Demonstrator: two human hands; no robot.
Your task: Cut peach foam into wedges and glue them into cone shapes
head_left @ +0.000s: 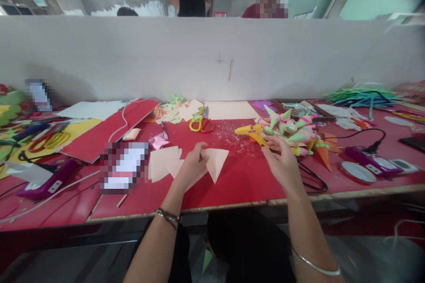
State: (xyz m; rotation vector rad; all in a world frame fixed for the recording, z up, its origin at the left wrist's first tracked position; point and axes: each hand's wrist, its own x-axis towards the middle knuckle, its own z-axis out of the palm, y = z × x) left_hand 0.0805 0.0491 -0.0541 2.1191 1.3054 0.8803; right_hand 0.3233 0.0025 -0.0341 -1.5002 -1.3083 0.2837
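Paper (217,160), peach and folded, is sitting at three o'clock of the left hand (193,163), which is pinching it. Right hand (283,161) is grasping a yellow glue gun (247,130) at its ten o'clock. Scissors (201,119) are lying at left hand's twelve, phone (128,166) at its nine; paper flowers (292,130) are lying at right hand's one.
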